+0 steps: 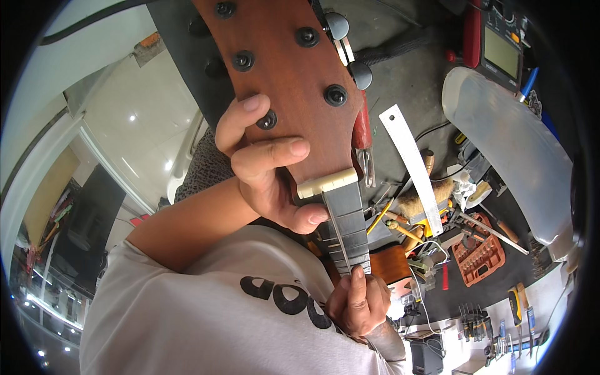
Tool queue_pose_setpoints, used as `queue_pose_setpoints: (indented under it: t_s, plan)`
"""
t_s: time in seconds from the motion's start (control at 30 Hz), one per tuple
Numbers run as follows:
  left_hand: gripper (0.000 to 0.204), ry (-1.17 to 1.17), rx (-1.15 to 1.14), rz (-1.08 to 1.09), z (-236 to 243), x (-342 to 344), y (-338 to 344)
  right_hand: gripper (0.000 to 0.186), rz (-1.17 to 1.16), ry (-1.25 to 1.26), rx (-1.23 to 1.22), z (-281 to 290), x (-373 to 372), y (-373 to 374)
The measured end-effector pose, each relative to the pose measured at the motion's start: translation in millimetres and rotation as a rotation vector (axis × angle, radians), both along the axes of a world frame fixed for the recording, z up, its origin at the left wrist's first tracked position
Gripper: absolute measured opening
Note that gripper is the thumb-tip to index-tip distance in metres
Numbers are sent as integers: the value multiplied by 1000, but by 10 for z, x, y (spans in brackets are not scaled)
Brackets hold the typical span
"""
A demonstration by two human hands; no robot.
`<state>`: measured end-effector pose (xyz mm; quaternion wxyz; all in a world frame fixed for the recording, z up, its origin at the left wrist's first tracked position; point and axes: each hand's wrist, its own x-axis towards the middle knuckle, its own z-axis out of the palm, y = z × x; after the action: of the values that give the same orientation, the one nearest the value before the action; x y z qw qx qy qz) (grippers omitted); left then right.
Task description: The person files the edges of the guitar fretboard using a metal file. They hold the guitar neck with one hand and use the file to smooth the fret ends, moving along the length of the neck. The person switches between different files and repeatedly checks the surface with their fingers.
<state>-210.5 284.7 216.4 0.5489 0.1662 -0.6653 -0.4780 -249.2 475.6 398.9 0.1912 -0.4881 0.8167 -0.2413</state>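
Note:
An acoustic guitar's brown wooden headstock [284, 81], with black tuner posts, fills the upper middle. My left hand [262, 169] curls over its left edge, thumb and two fingers spread apart around the cream nut [327, 183]. The thumb tip is beside the dark fretboard [350, 219]; the other fingers are hidden. A thin, straight rod or strip [338, 235] lies lengthwise along the fretboard; its exact kind is unclear. Lower down, my right hand [361, 303] is closed with the forefinger extended along the rod's near end, seeming to pinch it.
A white ruler [412, 169] and red-handled pliers [363, 131] lie right of the headstock. Beyond are a brush [425, 199], an orange bit case [478, 250], a translucent plastic container [506, 150] and a red-edged multimeter [497, 50]. Several tools hang [475, 322] at lower right.

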Motion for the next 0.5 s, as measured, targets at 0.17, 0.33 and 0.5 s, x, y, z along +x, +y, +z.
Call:
queue_pose_setpoints:
  t_s: [0.17,0.33,0.5]
  plan:
    - [58,-47,-154,5,30,-47,-77,59,26,-19,18,30,-30,3]
    - [56,-78,-87,23,60,-55,-16,58,29,-38,14,35,-41,-2]
    - [56,-57,-52,20,48,-34,-33,58,28,-38,14,32,-36,0]
